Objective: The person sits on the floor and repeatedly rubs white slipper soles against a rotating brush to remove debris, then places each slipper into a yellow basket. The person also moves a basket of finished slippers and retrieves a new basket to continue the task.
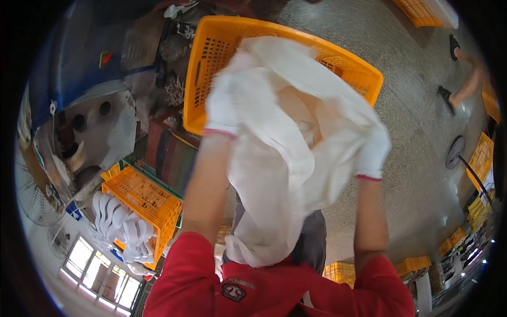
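A large, limp white sack [264,203] hangs in front of my body, its mouth gaping and a tan inside showing. In a white glove with a red cuff, my left hand [222,108] is closed on the sack's left edge. My right hand [375,150], gloved the same way, grips the right edge; its fingers are partly hidden by folds and blurred. Beyond the sack, an orange plastic crate [296,29] with slotted walls sits on the floor. The sack's far side overlaps the crate and hides most of its inside.
An orange crate [140,190] holding curved white pieces [119,219] stands at lower left. Machinery with a pale holed panel [105,127] fills the left. Another person's leg [470,87] shows at far right, near a round black base [455,152]. More orange crates [413,264] line the right.
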The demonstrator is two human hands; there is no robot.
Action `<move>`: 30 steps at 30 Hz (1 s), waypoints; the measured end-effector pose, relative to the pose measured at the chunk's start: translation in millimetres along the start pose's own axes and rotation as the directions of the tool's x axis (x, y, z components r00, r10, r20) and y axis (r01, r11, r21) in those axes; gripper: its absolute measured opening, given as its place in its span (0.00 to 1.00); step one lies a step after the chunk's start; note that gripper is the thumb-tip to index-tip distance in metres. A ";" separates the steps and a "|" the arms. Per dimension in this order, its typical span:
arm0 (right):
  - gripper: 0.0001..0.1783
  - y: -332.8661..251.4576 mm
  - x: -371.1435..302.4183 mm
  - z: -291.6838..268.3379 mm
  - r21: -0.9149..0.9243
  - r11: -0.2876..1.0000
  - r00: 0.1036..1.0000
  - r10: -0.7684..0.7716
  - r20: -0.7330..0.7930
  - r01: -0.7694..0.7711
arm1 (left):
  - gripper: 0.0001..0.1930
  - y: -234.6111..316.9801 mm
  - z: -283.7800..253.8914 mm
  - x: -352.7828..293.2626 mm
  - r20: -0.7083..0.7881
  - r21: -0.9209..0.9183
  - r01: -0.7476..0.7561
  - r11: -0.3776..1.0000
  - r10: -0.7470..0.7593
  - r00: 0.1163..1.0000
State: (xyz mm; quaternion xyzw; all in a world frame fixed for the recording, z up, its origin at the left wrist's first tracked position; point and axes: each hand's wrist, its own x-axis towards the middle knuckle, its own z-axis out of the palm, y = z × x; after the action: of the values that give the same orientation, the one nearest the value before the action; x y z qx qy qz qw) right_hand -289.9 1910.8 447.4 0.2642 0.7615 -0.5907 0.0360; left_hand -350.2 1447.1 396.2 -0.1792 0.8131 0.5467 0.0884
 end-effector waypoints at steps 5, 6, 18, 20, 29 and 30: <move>0.19 45.2 134.1 -108.6 -0.615 0.778 0.954 -0.075 -0.291 -0.126 | 0.15 -6.5 -155.4 99.7 -0.394 0.357 0.217 0.909 -0.064 0.917; 0.19 49.5 160.1 -118.6 -0.780 0.621 0.978 -0.103 -0.179 -0.077 | 0.19 -0.1 -176.4 125.5 -0.300 0.803 0.156 0.575 0.165 0.940; 0.23 192.9 335.9 0.8 -0.798 0.599 0.996 0.004 -0.086 -0.071 | 0.26 -148.7 -155.5 417.1 -0.058 0.985 0.053 0.166 0.021 0.998; 0.23 205.0 322.2 12.0 -0.769 0.625 0.988 0.030 -0.151 -0.137 | 0.26 -162.5 -169.8 396.4 -0.244 0.902 0.182 0.390 0.113 0.963; 0.29 74.7 86.6 -26.2 -0.397 0.910 0.988 -0.150 -0.038 0.123 | 0.31 -37.1 -79.6 185.1 -0.003 0.654 -0.264 0.709 0.352 0.936; 0.37 60.8 48.3 -30.6 -0.602 0.705 0.927 -0.291 0.237 0.375 | 0.34 -35.8 -61.6 165.7 0.251 0.613 -0.455 0.646 0.387 0.887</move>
State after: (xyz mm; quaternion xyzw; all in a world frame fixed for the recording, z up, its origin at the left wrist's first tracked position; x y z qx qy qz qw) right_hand -296.4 1966.2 385.3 0.0567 0.9472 -0.3090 0.0632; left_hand -485.6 1346.1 333.1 0.0843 0.9657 0.2392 0.0551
